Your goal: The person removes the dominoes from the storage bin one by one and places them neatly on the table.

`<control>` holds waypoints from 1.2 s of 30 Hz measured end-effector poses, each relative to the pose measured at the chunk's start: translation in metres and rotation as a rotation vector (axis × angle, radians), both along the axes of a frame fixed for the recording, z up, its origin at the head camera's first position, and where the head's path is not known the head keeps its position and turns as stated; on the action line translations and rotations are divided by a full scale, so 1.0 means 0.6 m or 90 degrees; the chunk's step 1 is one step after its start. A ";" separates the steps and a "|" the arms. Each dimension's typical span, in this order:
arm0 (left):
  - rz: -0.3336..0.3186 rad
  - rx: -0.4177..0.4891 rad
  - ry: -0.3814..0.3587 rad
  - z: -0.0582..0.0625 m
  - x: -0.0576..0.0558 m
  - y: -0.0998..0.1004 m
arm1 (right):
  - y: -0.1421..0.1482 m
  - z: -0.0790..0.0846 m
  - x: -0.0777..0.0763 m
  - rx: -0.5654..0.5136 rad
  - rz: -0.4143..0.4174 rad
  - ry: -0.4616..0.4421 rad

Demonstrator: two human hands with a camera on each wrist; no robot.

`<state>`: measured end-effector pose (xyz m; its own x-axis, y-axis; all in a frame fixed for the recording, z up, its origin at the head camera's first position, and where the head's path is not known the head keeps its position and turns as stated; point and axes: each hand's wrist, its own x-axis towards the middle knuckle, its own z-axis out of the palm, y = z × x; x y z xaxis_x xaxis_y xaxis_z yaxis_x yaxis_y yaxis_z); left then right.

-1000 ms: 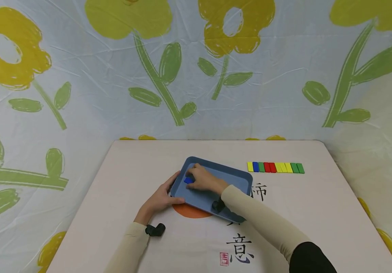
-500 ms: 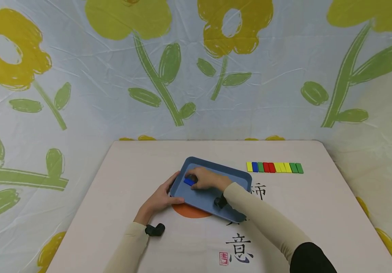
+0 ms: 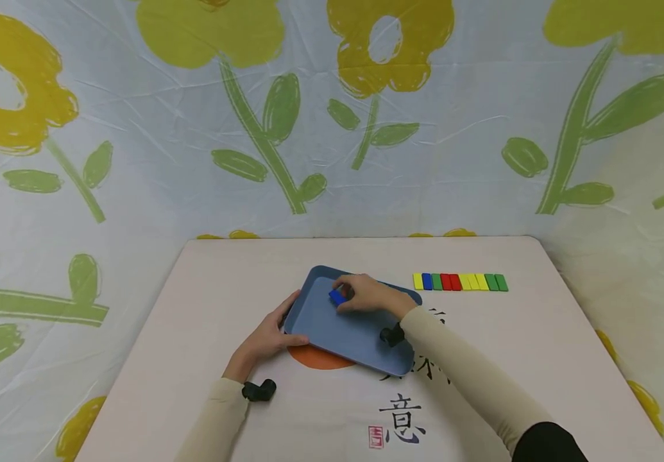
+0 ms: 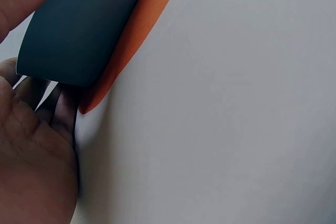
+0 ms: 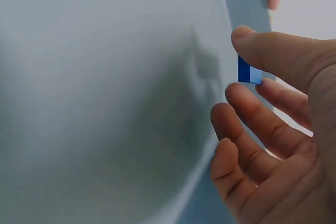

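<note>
A blue tray (image 3: 332,328) lies slantwise on the table, and no other piece shows on its visible floor. My left hand (image 3: 267,337) grips the tray's left end, the thumb on the near rim; in the left wrist view the other fingers reach beneath the tray's edge (image 4: 79,30). Over the tray, my right hand (image 3: 373,296) pinches a small blue block (image 3: 337,298) by thumb and fingertips. The right wrist view shows that block (image 5: 244,71) between thumb and index finger, the other fingers loosely bent.
At the back right, a row of yellow, blue, green and red blocks (image 3: 460,282) lies side by side on the white table (image 3: 204,282). An orange print (image 3: 320,358) and black characters (image 3: 402,418) mark the cloth. A flowered curtain (image 3: 424,179) stands behind the table.
My right hand has drawn the blue block up from the tray's left end and moved it rightward and slightly back. The left hand keeps its hold on the tray.
</note>
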<state>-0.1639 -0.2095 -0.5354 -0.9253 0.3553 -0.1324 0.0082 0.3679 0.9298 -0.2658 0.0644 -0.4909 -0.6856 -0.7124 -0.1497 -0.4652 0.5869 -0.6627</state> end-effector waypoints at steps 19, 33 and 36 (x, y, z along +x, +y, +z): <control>0.009 0.000 0.007 -0.002 -0.001 0.001 | 0.231 0.049 -0.028 -0.009 -0.203 0.022; 0.003 -0.001 -0.012 0.020 0.007 0.010 | 0.416 0.029 -0.011 0.090 -0.322 0.038; 0.002 0.000 0.000 0.011 0.003 0.006 | 0.446 0.025 -0.010 0.103 -0.326 0.056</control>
<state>-0.1620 -0.2062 -0.5289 -0.9266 0.3521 -0.1321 0.0071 0.3677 0.9299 -0.2721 0.3319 -0.4759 -0.9540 -0.2560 -0.1563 -0.1418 0.8441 -0.5171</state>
